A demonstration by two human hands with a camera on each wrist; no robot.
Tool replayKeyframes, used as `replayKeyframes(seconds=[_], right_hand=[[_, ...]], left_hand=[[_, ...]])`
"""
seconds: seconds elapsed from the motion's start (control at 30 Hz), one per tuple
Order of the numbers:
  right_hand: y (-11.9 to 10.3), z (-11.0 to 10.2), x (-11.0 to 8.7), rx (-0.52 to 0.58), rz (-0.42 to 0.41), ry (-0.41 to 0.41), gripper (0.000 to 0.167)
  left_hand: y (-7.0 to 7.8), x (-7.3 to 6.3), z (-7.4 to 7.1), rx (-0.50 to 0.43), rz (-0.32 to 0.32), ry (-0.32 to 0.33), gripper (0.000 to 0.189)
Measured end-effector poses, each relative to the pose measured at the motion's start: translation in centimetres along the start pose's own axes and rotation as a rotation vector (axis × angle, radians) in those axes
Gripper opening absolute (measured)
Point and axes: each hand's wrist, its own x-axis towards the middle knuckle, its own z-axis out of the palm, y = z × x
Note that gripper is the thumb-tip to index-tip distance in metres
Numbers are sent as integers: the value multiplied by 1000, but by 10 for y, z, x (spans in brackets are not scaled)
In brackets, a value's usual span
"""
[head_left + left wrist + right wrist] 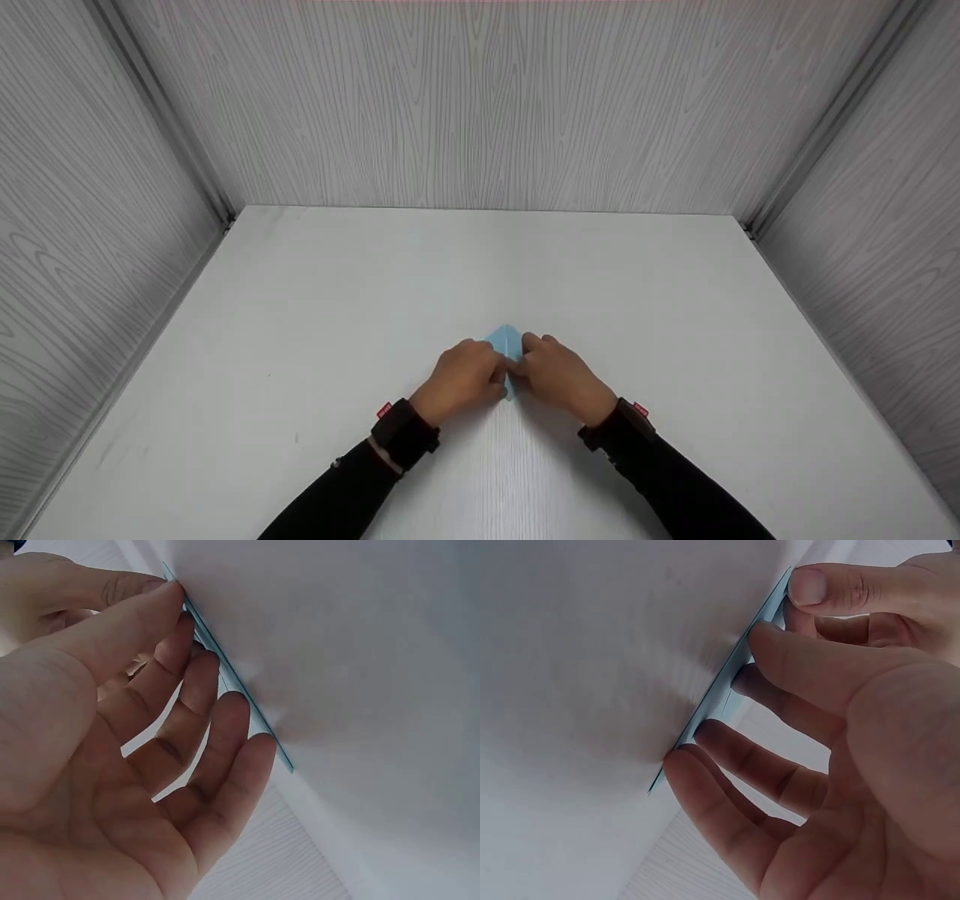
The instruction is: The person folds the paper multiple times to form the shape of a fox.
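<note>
A small piece of light blue paper point(505, 337), pointed at its far end and with a crease line along its middle, lies on the white table between the two hands. My left hand point(463, 379) holds its left side, fingers bent, thumb toward the middle. From the right, my right hand point(561, 381) mirrors it, thumb and fingers at the crease. The left wrist view shows the paper point(232, 679) nearly edge-on, the left fingertips lined up along it. In the right wrist view the right thumb and fingertips meet the paper point(718, 694); the hands cover much of it.
A white tabletop point(337, 300) spreads around the hands. Pale wood-grain panels stand at the back point(480, 105), the left point(67, 225) and the right point(885, 247). Both wrists wear dark bands point(405, 433) over black sleeves point(330, 487).
</note>
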Motion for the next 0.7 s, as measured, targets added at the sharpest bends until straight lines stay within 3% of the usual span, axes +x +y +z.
replayKeyframes(seconds=[0.17, 0.3, 0.5, 0.7], right_hand=[[0, 0, 0, 8, 5, -30, 11], [2, 0, -1, -44, -48, -34, 28], [2, -1, -1, -100, -76, -34, 25], [0, -1, 0, -47, -43, -51, 25]], left_hand=[[-4, 2, -1, -40, -44, 1, 19], [-7, 3, -2, -49, -70, 12, 26], [-11, 4, -5, -68, -66, 20, 24], [-19, 5, -8, -61, -115, 22, 23]])
